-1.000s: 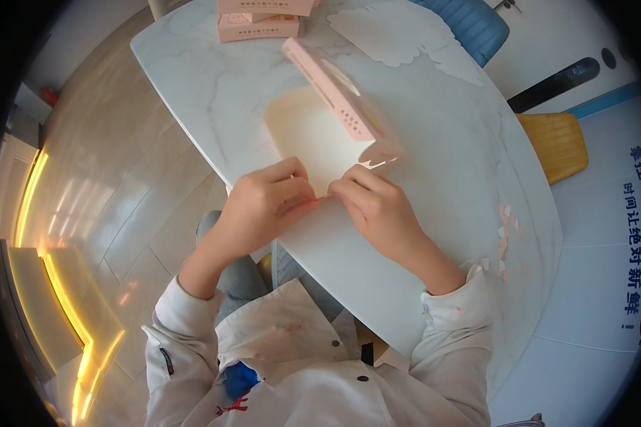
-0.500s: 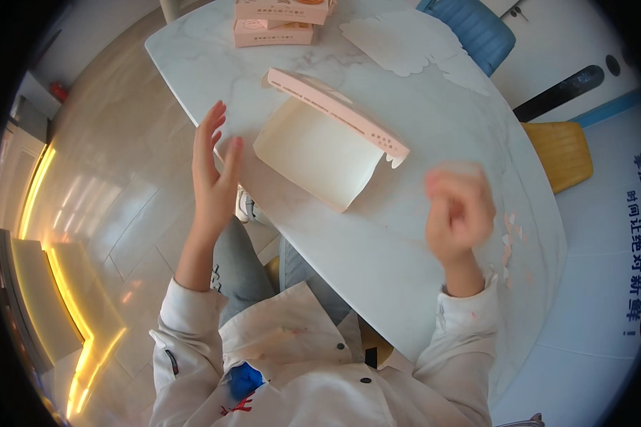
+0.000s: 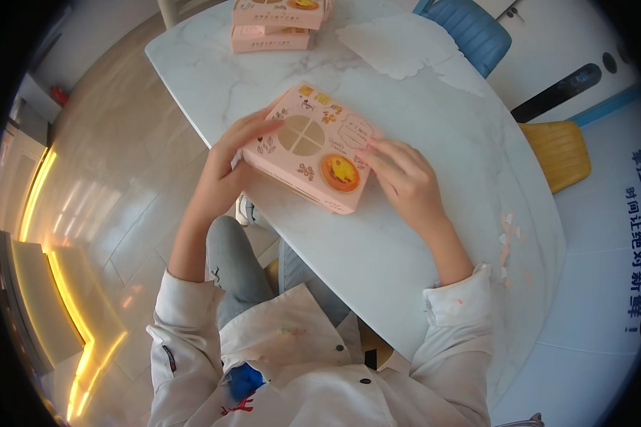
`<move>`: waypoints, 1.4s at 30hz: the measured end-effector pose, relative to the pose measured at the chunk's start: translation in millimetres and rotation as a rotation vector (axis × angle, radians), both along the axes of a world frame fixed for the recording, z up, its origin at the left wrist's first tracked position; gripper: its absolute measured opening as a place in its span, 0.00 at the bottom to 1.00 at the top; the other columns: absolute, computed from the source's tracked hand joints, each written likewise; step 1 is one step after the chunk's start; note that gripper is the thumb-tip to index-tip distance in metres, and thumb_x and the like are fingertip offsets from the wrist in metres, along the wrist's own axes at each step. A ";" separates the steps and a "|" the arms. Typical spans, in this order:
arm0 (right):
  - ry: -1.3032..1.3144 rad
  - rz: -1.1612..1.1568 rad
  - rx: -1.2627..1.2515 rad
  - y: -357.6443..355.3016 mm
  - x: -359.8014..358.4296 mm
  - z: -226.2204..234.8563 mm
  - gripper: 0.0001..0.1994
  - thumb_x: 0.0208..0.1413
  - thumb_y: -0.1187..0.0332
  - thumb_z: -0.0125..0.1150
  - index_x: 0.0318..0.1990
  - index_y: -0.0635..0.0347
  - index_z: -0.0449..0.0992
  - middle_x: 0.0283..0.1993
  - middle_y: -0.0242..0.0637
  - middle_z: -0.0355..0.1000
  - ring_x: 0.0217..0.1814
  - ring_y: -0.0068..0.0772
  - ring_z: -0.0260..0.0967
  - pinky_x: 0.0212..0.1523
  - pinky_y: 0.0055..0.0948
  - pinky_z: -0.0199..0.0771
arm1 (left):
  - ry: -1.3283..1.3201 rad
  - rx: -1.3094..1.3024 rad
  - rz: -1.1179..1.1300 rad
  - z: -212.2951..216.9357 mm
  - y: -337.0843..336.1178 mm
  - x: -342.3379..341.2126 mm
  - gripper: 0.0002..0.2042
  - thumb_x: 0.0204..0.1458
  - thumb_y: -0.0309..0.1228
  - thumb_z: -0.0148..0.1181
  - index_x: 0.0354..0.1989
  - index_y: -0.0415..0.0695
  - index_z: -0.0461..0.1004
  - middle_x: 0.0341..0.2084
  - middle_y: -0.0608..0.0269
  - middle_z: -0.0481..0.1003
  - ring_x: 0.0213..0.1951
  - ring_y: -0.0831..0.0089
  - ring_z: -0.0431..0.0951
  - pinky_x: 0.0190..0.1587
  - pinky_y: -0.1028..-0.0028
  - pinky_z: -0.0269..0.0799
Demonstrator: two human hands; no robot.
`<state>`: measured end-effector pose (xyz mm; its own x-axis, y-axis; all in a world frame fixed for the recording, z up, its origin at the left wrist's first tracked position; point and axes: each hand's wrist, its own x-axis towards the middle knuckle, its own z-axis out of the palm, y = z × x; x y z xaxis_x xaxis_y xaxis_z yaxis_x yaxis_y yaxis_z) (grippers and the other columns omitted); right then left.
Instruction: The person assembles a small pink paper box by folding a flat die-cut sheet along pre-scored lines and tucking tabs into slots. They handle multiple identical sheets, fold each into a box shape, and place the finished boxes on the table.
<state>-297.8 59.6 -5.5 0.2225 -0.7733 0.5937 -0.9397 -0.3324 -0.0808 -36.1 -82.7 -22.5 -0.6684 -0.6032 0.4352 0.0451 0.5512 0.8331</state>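
Note:
A pink cardboard box (image 3: pixel 319 186) with a round, cross-barred window and a tart picture lies on the marble table with its lid down. My left hand (image 3: pixel 228 158) holds its left end, fingers over the top edge and thumb low on the near side. At the right end, my right hand (image 3: pixel 404 173) grips the box with its fingertips on the top by the edge. Part of the right thumb is hidden.
More pink boxes (image 3: pixel 272 39) are stacked at the table's far edge. Flat white cut sheets (image 3: pixel 399 44) lie at the far right, and small pink scraps (image 3: pixel 506 245) at the right. A blue chair (image 3: pixel 471 32) and a yellow chair (image 3: pixel 561 153) stand beyond the table.
The box's raised lid has come down and covers the white inside. Both hands have moved in from the sides and taken hold of the box's ends.

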 end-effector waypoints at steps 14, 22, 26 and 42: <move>-0.317 0.156 0.448 12.3 8.9 23.1 0.28 0.38 0.67 0.75 0.53 0.51 0.79 0.67 0.38 0.62 0.68 0.47 0.57 0.66 0.43 0.62 | -0.522 -0.385 0.078 24.4 17.1 21.2 0.32 0.49 0.42 0.65 0.65 0.51 0.66 0.61 0.55 0.69 0.62 0.59 0.67 0.71 0.47 0.42; -0.225 0.245 0.242 7.7 8.6 2.5 0.24 0.41 0.65 0.76 0.49 0.58 0.80 0.61 0.42 0.68 0.63 0.47 0.64 0.57 0.41 0.73 | -0.490 -0.593 0.120 22.2 26.0 20.3 0.28 0.53 0.35 0.61 0.64 0.49 0.66 0.53 0.56 0.73 0.56 0.60 0.72 0.71 0.48 0.44; -0.206 0.265 0.143 7.1 12.8 0.2 0.21 0.43 0.69 0.74 0.47 0.60 0.79 0.57 0.42 0.70 0.58 0.46 0.68 0.53 0.38 0.76 | -0.474 -0.588 0.088 20.5 25.5 18.3 0.25 0.56 0.35 0.57 0.64 0.48 0.66 0.44 0.58 0.74 0.49 0.60 0.73 0.69 0.50 0.49; -0.318 0.271 0.314 13.9 15.6 6.7 0.24 0.46 0.76 0.69 0.55 0.60 0.76 0.60 0.41 0.69 0.61 0.44 0.68 0.58 0.36 0.74 | -0.337 -0.516 0.169 18.7 34.1 14.7 0.19 0.48 0.19 0.61 0.50 0.46 0.79 0.48 0.58 0.72 0.50 0.56 0.72 0.51 0.62 0.70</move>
<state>-282.2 73.5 1.1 0.2861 -0.8643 0.4136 -0.7358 -0.4747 -0.4829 -21.4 -48.6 -3.7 -0.7334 -0.4812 0.4802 -0.2958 0.8619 0.4119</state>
